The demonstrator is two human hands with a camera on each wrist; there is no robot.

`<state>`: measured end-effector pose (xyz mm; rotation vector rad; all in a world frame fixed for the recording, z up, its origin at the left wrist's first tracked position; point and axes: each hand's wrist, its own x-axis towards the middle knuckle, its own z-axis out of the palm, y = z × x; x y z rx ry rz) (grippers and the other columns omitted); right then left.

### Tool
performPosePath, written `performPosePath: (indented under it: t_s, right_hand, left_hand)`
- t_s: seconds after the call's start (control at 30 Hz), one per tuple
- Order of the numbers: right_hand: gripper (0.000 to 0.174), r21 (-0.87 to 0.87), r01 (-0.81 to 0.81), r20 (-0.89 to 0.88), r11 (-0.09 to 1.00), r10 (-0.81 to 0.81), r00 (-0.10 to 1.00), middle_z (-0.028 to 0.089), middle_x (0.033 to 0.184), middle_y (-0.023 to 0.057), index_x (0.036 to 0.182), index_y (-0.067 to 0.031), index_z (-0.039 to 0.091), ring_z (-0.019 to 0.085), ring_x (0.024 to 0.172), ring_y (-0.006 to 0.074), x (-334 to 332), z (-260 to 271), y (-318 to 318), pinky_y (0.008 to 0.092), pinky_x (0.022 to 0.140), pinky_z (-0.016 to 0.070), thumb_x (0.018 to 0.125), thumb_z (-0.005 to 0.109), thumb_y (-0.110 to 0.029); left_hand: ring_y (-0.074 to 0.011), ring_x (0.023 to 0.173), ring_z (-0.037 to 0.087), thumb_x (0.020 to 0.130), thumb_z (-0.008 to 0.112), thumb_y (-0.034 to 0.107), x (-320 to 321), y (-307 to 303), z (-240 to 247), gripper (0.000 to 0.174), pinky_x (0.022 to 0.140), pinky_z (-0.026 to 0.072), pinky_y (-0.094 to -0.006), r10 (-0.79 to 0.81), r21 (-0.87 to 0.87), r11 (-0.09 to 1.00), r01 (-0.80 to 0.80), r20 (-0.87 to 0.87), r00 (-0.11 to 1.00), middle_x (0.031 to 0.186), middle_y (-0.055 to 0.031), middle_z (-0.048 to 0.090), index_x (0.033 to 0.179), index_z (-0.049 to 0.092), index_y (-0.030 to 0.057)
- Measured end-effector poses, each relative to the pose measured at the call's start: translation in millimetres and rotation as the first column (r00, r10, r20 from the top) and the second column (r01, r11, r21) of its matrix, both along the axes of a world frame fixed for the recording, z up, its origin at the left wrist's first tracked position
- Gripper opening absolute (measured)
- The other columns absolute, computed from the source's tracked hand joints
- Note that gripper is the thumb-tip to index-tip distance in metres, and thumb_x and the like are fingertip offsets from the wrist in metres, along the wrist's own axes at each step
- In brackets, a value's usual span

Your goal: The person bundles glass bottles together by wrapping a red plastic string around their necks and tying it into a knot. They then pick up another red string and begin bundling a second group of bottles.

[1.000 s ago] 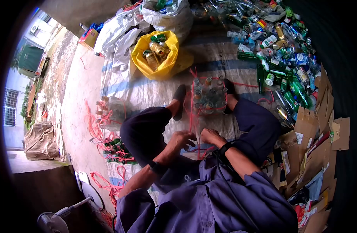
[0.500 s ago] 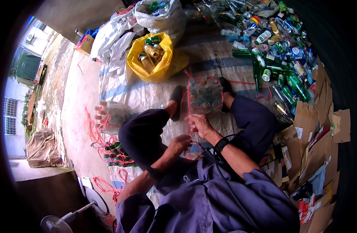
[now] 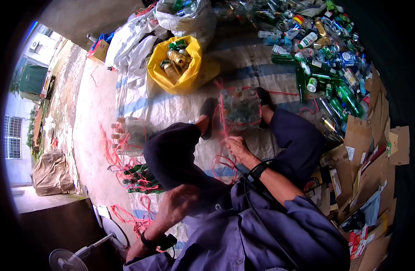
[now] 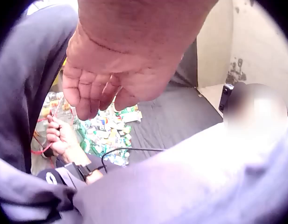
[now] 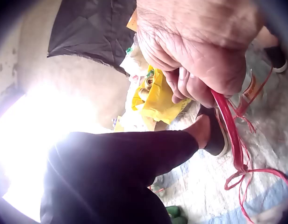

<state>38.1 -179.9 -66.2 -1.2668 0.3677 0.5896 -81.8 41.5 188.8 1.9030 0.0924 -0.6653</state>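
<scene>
Between the person's feet stands a bundle of clear glass bottles [image 3: 241,108] with pink plastic string around it. Just in front of it, the right hand [image 3: 236,148] grips the string, its fingers curled. In the right wrist view, a flat length of the pink string [image 5: 234,135] runs down from that fist to a loose knot with loops. Blurred, the left hand [image 3: 178,204] hovers over the lap, away from the bundle. The left wrist view shows this left hand [image 4: 120,74] with relaxed, slightly bent fingers and nothing held.
A second bundle of clear bottles [image 3: 134,135] and tied green bottles [image 3: 142,178] lie at the left. Beyond the feet sits a yellow bag [image 3: 155,74] of cans. A heap of bottles and cans [image 3: 318,58] and flattened cardboard [image 3: 358,140] line the right side.
The left hand has left the string near the right hand and swung back toward the body's left. The right hand moved forward to the bundle's near edge, still gripping the string.
</scene>
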Motion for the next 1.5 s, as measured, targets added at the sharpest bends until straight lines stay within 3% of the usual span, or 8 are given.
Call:
performPosePath:
  t_s: [0.17, 0.3, 0.37, 0.6, 0.87, 0.97, 1.03, 1.5]
  right_hand:
    - [0.021, -0.044, -0.008, -0.011, 0.999, 0.007, 1.000, 0.055, 0.065, -0.0018, 0.089, -0.0029, 0.069, 0.048, 0.053, 0.0073, 0.6, -9.8, 3.9, 0.0241, 0.046, 0.0372, 0.090, 0.056, -0.020]
    - [0.024, -0.109, -0.047, 0.118, 0.993, 0.060, 0.991, 0.058, 0.068, 0.0010, 0.087, 0.0000, 0.069, 0.052, 0.058, 0.0088, 1.7, 0.2, 3.5, 0.0257, 0.051, 0.0395, 0.090, 0.057, -0.020]
    - [0.021, 0.357, 0.136, 0.315, 0.924, -0.256, 0.914, 0.056, 0.066, 0.0007, 0.091, 0.0000, 0.067, 0.051, 0.053, 0.0110, -4.7, -10.2, 17.4, 0.0263, 0.048, 0.0381, 0.087, 0.057, -0.018]
    - [0.025, -0.046, -0.016, -0.135, 0.999, 0.009, 0.991, 0.052, 0.058, 0.0003, 0.081, -0.0003, 0.069, 0.044, 0.043, 0.0103, 5.0, -21.8, 19.3, 0.0273, 0.042, 0.0335, 0.084, 0.055, -0.020]
    - [0.023, -0.088, 0.014, -0.161, 0.996, -0.028, 0.987, 0.060, 0.063, 0.0057, 0.079, -0.0013, 0.071, 0.056, 0.055, 0.0167, 4.4, -26.8, 17.0, 0.0328, 0.052, 0.0439, 0.081, 0.056, -0.019]
    - [0.020, -0.776, -0.012, 0.514, 0.630, 0.643, 0.568, 0.060, 0.066, 0.0067, 0.083, -0.0021, 0.071, 0.059, 0.058, 0.0182, -2.3, -87.0, 11.5, 0.0337, 0.056, 0.0462, 0.079, 0.059, -0.018]
    - [0.018, 0.070, 0.079, 0.147, 0.994, -0.088, 0.985, 0.060, 0.068, 0.0067, 0.083, -0.0028, 0.068, 0.059, 0.058, 0.0195, -16.6, -118.9, 17.4, 0.0328, 0.055, 0.0465, 0.077, 0.064, -0.019]
    - [0.023, 0.348, 0.343, -0.461, 0.873, -0.159, 0.873, 0.053, 0.063, 0.0008, 0.079, -0.0065, 0.060, 0.055, 0.052, 0.0147, -5.1, -40.2, 11.2, 0.0303, 0.049, 0.0467, 0.093, 0.062, -0.026]
  left_hand:
    - [-0.0155, 0.086, 0.063, 0.094, 0.059, 0.016, 8.5, -45.2, -32.2, 0.022, 0.079, 0.0501, -0.0308, -0.292, -0.159, 0.936, 0.314, 0.148, 0.945, 0.094, -0.0098, 0.068, 0.105, 0.064, -0.0023]
    - [-0.0140, 0.086, 0.062, 0.094, 0.060, 0.018, 75.1, -74.8, -71.6, 0.024, 0.075, 0.0492, -0.0289, -0.068, -0.380, 0.922, 0.072, 0.023, 0.997, 0.091, -0.0068, 0.068, 0.105, 0.063, -0.0032]
    - [-0.0129, 0.087, 0.062, 0.092, 0.061, 0.016, 122.0, -79.4, -111.3, 0.026, 0.079, 0.0480, -0.0262, 0.167, -0.460, 0.876, -0.146, 0.005, 0.986, 0.097, -0.0085, 0.067, 0.108, 0.062, -0.0044]
    - [-0.0396, 0.104, 0.060, 0.083, 0.066, 0.033, 226.7, -78.4, -256.2, 0.058, 0.089, 0.0474, -0.0433, 0.256, -0.019, 0.949, -0.315, 0.628, 0.735, 0.109, -0.0272, 0.062, 0.123, 0.051, -0.0062]
    - [-0.0491, 0.107, 0.054, 0.088, 0.060, 0.040, 226.7, -123.1, -280.5, 0.067, 0.088, 0.0452, -0.0547, 0.138, 0.233, 0.933, -0.274, 0.472, 0.871, 0.117, -0.0308, 0.056, 0.134, 0.037, -0.0030]
    - [-0.0478, 0.108, 0.054, 0.091, 0.057, 0.037, 232.1, -136.9, -283.9, 0.061, 0.090, 0.0449, -0.0538, 0.209, 0.253, 0.893, -0.373, 0.500, 0.841, 0.117, -0.0297, 0.057, 0.134, 0.038, -0.0020]
    - [-0.0459, 0.111, 0.053, 0.094, 0.053, 0.035, 235.9, -140.3, -270.3, 0.055, 0.092, 0.0435, -0.0515, 0.226, 0.284, 0.883, -0.374, 0.443, 0.868, 0.119, -0.0294, 0.056, 0.132, 0.041, -0.0021]
    - [-0.0416, 0.117, 0.050, 0.097, 0.045, 0.038, 249.2, -142.2, -286.8, 0.049, 0.097, 0.0417, -0.0489, 0.160, 0.428, 0.839, -0.336, 0.395, 0.904, 0.127, -0.0249, 0.053, 0.126, 0.046, -0.0019]
